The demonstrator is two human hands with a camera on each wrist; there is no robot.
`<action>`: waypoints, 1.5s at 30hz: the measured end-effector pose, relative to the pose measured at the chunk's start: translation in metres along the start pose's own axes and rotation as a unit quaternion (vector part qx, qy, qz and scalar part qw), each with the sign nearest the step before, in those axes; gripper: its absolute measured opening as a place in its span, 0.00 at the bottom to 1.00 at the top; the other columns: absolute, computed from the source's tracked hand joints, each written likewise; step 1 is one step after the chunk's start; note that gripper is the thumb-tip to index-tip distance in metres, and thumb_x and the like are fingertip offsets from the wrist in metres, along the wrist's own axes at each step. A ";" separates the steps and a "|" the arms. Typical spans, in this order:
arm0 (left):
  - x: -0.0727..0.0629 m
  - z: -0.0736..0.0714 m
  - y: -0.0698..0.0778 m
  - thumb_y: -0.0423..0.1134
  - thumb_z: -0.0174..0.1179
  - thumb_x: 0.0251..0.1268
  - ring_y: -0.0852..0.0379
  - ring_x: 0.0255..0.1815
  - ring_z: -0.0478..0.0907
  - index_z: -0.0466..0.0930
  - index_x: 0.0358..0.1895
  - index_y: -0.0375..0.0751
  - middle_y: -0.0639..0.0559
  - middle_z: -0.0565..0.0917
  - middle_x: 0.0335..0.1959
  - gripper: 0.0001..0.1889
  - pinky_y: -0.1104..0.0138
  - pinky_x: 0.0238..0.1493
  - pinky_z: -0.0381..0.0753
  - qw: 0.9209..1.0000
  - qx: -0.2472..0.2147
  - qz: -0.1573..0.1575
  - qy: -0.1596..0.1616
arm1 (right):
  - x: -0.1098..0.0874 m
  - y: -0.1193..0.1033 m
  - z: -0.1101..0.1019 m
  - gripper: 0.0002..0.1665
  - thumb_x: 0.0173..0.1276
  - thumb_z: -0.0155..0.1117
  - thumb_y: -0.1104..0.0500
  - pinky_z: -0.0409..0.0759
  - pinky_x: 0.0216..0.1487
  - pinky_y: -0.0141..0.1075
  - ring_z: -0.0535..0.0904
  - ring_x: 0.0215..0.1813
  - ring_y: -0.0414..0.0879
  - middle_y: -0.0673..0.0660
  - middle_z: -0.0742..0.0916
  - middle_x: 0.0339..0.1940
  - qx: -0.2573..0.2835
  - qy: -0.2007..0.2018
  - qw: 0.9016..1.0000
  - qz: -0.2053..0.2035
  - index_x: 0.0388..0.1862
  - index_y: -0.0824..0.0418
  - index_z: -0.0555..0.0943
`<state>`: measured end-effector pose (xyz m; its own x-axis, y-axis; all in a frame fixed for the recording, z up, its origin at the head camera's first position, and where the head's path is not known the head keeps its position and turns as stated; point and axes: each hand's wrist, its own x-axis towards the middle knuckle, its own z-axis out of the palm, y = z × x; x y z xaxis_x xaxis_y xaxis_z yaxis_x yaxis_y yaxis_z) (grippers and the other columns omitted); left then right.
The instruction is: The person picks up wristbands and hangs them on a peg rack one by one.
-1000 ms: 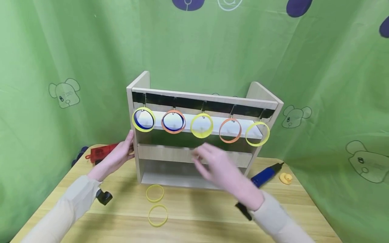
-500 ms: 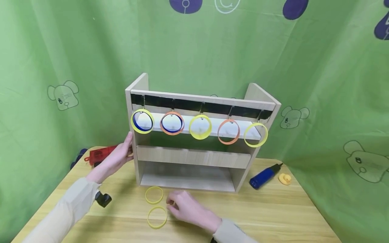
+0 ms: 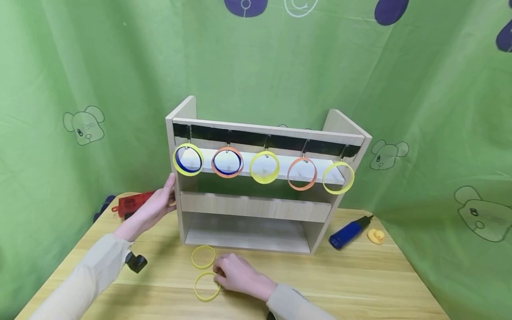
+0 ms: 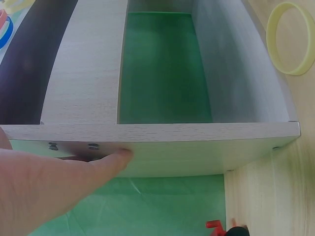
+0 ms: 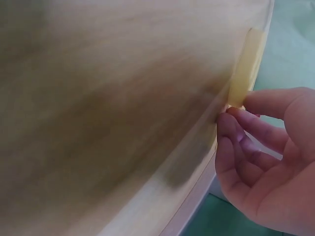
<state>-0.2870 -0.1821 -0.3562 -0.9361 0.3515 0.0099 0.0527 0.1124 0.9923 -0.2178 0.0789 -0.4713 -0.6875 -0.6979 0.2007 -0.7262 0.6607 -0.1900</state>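
At the left side of a pale wooden shelf unit (image 3: 256,206), my left hand (image 3: 158,202) rests against the outer panel, thumb lying straight along it; its other fingers are mostly hidden. Two thin yellow rings lie on the table before the unit. My right hand (image 3: 238,273) pinches the edge of the nearer yellow ring (image 3: 206,299) between thumb and forefinger, a grip that shows closely on the yellow ring (image 5: 244,69) in the right wrist view. The farther yellow ring (image 3: 202,267) lies just beyond those fingers.
Yellow and orange rings, such as the middle yellow ring (image 3: 264,181), hang from hooks on the unit's black strip (image 3: 248,137). A blue pump-like tool (image 3: 346,234) and a yellow toy duck (image 3: 376,236) lie right of it. A red object (image 3: 134,203) lies left.
My right hand has come down from in front of the shelf to the table, then slid slightly left onto the nearer yellow ring. My left hand stays at the side panel.
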 end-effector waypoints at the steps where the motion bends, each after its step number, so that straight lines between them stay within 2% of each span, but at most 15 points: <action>1: 0.000 0.000 0.000 0.71 0.21 0.73 0.33 0.81 0.44 0.39 0.80 0.35 0.29 0.45 0.80 0.47 0.42 0.81 0.48 1.000 -0.001 0.000 0.000 | 0.000 0.000 0.000 0.04 0.59 0.70 0.62 0.62 0.23 0.15 0.66 0.25 0.27 0.44 0.81 0.24 -0.004 -0.001 1.000 -0.002 0.27 0.54 0.83; 7: 0.000 0.000 0.001 0.71 0.21 0.73 0.33 0.81 0.45 0.39 0.80 0.35 0.28 0.46 0.80 0.47 0.42 0.81 0.48 1.000 0.000 0.001 0.001 | 0.000 0.000 -0.007 0.05 0.60 0.67 0.66 0.70 0.28 0.12 0.75 0.27 0.28 0.47 0.88 0.27 0.004 0.010 1.000 -0.022 0.29 0.56 0.85; 12: 0.000 0.000 0.000 0.71 0.21 0.73 0.33 0.81 0.46 0.39 0.80 0.34 0.28 0.47 0.79 0.47 0.42 0.81 0.48 1.000 -0.002 0.003 0.002 | -0.005 0.002 -0.026 0.04 0.62 0.68 0.67 0.74 0.31 0.14 0.78 0.28 0.30 0.50 0.89 0.27 0.031 0.028 0.998 -0.036 0.30 0.59 0.85; 18: 0.000 0.001 0.000 0.70 0.21 0.73 0.33 0.81 0.47 0.41 0.80 0.33 0.28 0.48 0.79 0.47 0.42 0.81 0.49 1.000 -0.006 0.004 0.005 | -0.014 0.006 -0.059 0.03 0.61 0.69 0.66 0.79 0.34 0.18 0.82 0.30 0.35 0.51 0.89 0.29 -0.010 0.080 0.994 -0.068 0.32 0.59 0.85; 25: 0.001 0.001 0.000 0.71 0.21 0.72 0.34 0.81 0.48 0.42 0.79 0.32 0.28 0.50 0.79 0.48 0.42 0.81 0.49 1.000 -0.006 0.001 0.007 | -0.022 0.011 -0.120 0.05 0.60 0.71 0.66 0.83 0.35 0.20 0.84 0.31 0.38 0.51 0.88 0.30 -0.048 0.164 0.981 -0.090 0.34 0.60 0.85; 34: 0.000 0.001 -0.001 0.72 0.21 0.72 0.33 0.81 0.46 0.40 0.80 0.34 0.28 0.47 0.79 0.48 0.42 0.81 0.48 1.000 -0.003 -0.003 0.004 | -0.038 0.015 -0.218 0.10 0.55 0.72 0.72 0.85 0.35 0.26 0.84 0.33 0.41 0.55 0.88 0.32 -0.060 0.292 0.948 -0.107 0.36 0.65 0.84; 40: -0.001 0.001 -0.001 0.71 0.21 0.73 0.33 0.81 0.46 0.40 0.80 0.35 0.28 0.47 0.79 0.47 0.41 0.81 0.48 1.000 -0.001 0.000 0.000 | -0.047 0.024 -0.271 0.10 0.56 0.70 0.75 0.86 0.33 0.30 0.84 0.33 0.43 0.57 0.89 0.34 -0.093 0.326 0.938 -0.078 0.37 0.66 0.84; 45: -0.001 0.001 -0.001 0.71 0.20 0.73 0.33 0.81 0.46 0.40 0.80 0.34 0.29 0.48 0.79 0.47 0.41 0.81 0.48 1.000 0.003 0.003 0.001 | -0.049 0.038 -0.295 0.08 0.60 0.69 0.73 0.85 0.33 0.38 0.83 0.34 0.45 0.58 0.89 0.34 -0.123 0.333 0.934 -0.025 0.38 0.67 0.85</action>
<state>-0.2863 -0.1819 -0.3575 -0.9365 0.3504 0.0157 0.0599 0.1156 0.9915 -0.2114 0.2197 -0.2044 -0.4400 -0.4567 0.7732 -0.6793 0.7324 0.0461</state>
